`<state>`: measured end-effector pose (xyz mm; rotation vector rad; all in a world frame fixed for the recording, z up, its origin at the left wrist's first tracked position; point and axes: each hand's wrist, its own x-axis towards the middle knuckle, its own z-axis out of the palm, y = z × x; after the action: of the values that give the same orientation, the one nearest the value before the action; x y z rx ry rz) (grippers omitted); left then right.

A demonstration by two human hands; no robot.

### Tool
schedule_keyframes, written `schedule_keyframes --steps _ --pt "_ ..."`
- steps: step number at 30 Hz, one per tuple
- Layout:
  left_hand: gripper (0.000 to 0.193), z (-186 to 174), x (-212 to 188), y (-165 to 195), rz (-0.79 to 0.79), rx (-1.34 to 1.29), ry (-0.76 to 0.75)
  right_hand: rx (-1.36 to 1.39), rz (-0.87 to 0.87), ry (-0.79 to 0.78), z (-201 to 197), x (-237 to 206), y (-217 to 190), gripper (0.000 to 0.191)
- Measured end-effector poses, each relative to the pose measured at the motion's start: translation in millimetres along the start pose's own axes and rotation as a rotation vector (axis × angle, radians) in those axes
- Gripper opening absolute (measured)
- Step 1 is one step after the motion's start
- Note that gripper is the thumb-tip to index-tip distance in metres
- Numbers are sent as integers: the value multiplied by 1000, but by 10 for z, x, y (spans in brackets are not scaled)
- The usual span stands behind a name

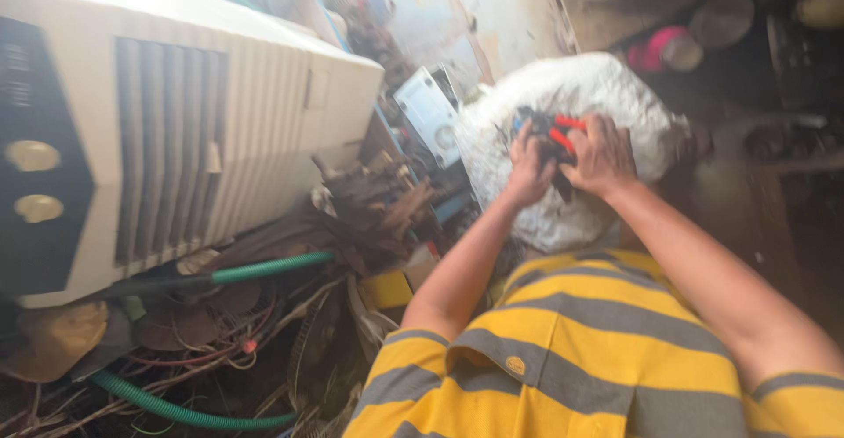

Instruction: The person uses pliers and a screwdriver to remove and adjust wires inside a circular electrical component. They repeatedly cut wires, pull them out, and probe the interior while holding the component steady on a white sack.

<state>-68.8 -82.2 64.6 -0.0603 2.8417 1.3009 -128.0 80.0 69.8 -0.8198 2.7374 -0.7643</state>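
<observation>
Both hands meet over the top of a large white woven plastic sack (580,95), and between them sits a small dark bundle of tools or parts with red and blue plastic handles (552,130). The right hand (602,156) is curled closed over the bundle from the 4 o'clock side, its fingers wrapped across the red handles. The left hand (530,170) presses in from 8 o'clock, fingers bent against the dark part; the frame is blurred, so whether it truly clamps the bundle or only steadies it I cannot tell. The red handles run roughly from 10 o'clock to 4 o'clock, slanting toward the right hand, which is the nearer of the two to them.

The bundle rests on the sack's crown, touching it, and the sack bulges out on all sides below the hands. At 9 o'clock from the grip a small white boxy appliance part (431,113) leans just beside the sack. Further out at 9 o'clock stands a big white plastic air cooler with vertical louvres (176,139); at 7 o'clock below it lies a heap of brown scrap and tangled wires (378,205) with a green ribbed hose (264,269). Open room is scant: bare concrete floor (510,16) shows only at 12 o'clock.
</observation>
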Motion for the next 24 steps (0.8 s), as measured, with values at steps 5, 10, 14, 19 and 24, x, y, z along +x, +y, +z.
schedule_keyframes --steps 5,10,14,19,24 --pt "29 -65 -14 259 -256 -4 -58 31 97 155 -11 2 115 47" --pt "38 -31 28 505 -467 167 -105 345 206 153 -33 -118 156 42" --pt "35 22 -80 394 -470 131 -74 521 213 92 -243 -480 163 28" --pt "36 195 -170 122 -421 135 -97 811 378 -74 -445 -994 180 14" --pt "35 305 -130 -44 -337 216 84 794 502 -86 -334 -1344 180 21"
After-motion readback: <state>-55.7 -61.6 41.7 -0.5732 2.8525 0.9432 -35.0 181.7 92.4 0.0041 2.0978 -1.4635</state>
